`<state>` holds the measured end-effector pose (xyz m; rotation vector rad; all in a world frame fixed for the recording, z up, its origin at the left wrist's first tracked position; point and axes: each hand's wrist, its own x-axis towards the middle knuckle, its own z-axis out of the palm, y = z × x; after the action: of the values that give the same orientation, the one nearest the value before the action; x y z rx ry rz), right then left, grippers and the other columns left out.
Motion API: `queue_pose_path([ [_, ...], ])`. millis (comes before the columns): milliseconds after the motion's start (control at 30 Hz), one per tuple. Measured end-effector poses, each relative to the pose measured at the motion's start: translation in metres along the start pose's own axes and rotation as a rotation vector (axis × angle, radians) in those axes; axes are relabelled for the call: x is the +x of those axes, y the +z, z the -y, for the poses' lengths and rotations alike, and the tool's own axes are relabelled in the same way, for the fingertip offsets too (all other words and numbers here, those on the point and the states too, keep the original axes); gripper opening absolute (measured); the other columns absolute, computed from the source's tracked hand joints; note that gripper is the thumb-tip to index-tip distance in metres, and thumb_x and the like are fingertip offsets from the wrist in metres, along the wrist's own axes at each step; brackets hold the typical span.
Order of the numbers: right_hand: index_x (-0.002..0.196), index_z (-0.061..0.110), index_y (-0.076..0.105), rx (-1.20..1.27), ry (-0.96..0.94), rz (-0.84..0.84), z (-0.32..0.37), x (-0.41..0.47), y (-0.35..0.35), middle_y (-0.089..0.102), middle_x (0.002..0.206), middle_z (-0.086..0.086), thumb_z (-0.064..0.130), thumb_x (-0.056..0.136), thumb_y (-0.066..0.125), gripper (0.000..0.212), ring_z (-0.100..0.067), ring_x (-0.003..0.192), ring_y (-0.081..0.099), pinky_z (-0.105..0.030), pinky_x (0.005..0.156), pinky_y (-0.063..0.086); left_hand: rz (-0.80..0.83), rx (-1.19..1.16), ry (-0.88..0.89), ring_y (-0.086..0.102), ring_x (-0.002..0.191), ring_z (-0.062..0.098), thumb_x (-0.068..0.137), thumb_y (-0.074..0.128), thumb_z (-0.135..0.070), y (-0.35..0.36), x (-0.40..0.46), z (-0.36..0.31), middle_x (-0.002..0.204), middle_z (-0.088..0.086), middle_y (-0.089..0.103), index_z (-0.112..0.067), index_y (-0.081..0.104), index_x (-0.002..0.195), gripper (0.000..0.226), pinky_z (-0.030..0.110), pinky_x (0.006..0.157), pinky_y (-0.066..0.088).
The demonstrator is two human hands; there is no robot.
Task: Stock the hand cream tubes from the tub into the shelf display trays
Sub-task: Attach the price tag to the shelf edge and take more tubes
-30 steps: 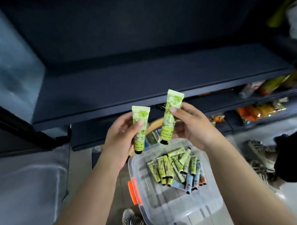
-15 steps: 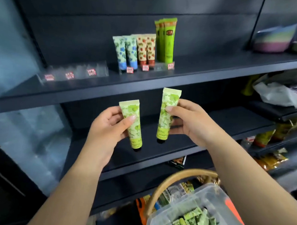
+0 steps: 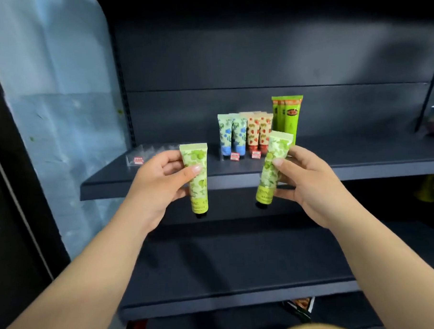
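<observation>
1. So, partway: blue tubes (image 3: 232, 135), red tubes (image 3: 259, 132) and tall green tubes (image 3: 287, 114) already stand on the top shelf (image 3: 360, 158); clear tray (image 3: 146, 155) left of the blue ones looks unfilled.
2. Left hand (image 3: 159, 181) grip pinches one green tube (image 3: 195, 177), right hand (image 3: 303, 183) another tube (image 3: 273, 169); both held in front of the shelf edge, not yet placed.
3. Long axes approx. vertical, caps down; right one tilts w/ top to the right.
</observation>
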<state>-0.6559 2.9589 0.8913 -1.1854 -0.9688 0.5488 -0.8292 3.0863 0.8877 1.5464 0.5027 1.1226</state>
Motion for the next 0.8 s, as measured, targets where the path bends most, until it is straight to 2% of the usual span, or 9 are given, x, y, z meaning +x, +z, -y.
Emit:
queue_pose_path([
  [100, 0.09, 0.021, 0.061, -0.027, -0.027, -0.022, -0.001, 0.016, 0.004, 0.061, 0.087, 0.001, 0.008, 0.093, 0.048, 0.019, -0.013, 0.082, 0.058, -0.029, 0.066, 0.058, 0.053, 0.024, 0.012, 0.066, 0.064, 0.002, 0.081, 0.063, -0.006, -0.014, 0.034, 0.0, 0.071, -0.012, 0.07, -0.023, 0.06, 0.084, 0.018, 0.028, 0.066, 0.055],
  [267, 0.095, 0.019, 0.059, -0.064, -0.028, -0.039, -0.014, 0.061, 0.03, 0.063, 0.087, -0.001, 0.004, 0.09, 0.05, 0.018, -0.011, 0.075, 0.063, -0.029, 0.064, 0.058, 0.144, 0.073, 0.013, 0.065, 0.082, 0.019, 0.079, 0.065, -0.002, -0.034, 0.099, 0.014, 0.086, -0.001, 0.067, -0.019, 0.059, 0.084, 0.018, 0.04, 0.079, 0.054],
  [333, 0.095, 0.02, 0.056, -0.041, -0.026, -0.06, -0.025, 0.081, 0.043, 0.063, 0.087, -0.003, 0.001, 0.088, 0.051, 0.021, -0.011, 0.072, 0.064, -0.03, 0.063, 0.058, 0.187, 0.11, 0.026, 0.065, 0.081, 0.019, 0.078, 0.067, -0.004, -0.044, 0.122, 0.023, 0.084, -0.003, 0.068, -0.02, 0.059, 0.083, 0.018, 0.037, 0.075, 0.054],
  [433, 0.099, 0.023, 0.053, -0.047, -0.038, -0.092, -0.038, 0.118, 0.065, 0.063, 0.089, -0.006, -0.001, 0.088, 0.051, 0.027, -0.017, 0.076, 0.063, -0.038, 0.068, 0.057, 0.243, 0.088, 0.024, 0.065, 0.066, 0.011, 0.077, 0.068, -0.003, -0.061, 0.154, 0.036, 0.077, -0.003, 0.067, -0.016, 0.057, 0.081, 0.017, 0.024, 0.056, 0.054],
  [533, 0.1, 0.025, 0.052, -0.067, -0.065, -0.087, -0.043, 0.148, 0.087, 0.066, 0.08, 0.0, 0.0, 0.088, 0.051, 0.028, -0.013, 0.072, 0.064, -0.037, 0.067, 0.056, 0.254, 0.013, 0.033, 0.065, 0.056, 0.006, 0.077, 0.066, -0.001, -0.075, 0.179, 0.038, 0.065, -0.007, 0.068, -0.014, 0.055, 0.078, 0.018, 0.017, 0.045, 0.048],
  [633, 0.094, 0.025, 0.053, -0.08, -0.057, -0.114, -0.049, 0.167, 0.108, 0.067, 0.075, 0.007, 0.006, 0.091, 0.049, 0.02, -0.011, 0.072, 0.064, -0.031, 0.062, 0.057, 0.28, 0.024, 0.067, 0.066, 0.059, 0.005, 0.077, 0.066, -0.002, -0.089, 0.196, 0.038, 0.067, -0.009, 0.069, -0.016, 0.055, 0.079, 0.019, 0.016, 0.047, 0.048],
  [800, 0.095, 0.02, 0.051, -0.119, -0.034, -0.121, -0.043, 0.187, 0.125, 0.062, 0.083, 0.002, 0.011, 0.093, 0.048, 0.01, -0.013, 0.075, 0.063, -0.026, 0.056, 0.056, 0.362, 0.137, 0.053, 0.067, 0.073, 0.013, 0.074, 0.07, -0.004, -0.101, 0.209, 0.045, 0.079, -0.002, 0.069, -0.017, 0.057, 0.078, 0.019, 0.025, 0.06, 0.057],
])
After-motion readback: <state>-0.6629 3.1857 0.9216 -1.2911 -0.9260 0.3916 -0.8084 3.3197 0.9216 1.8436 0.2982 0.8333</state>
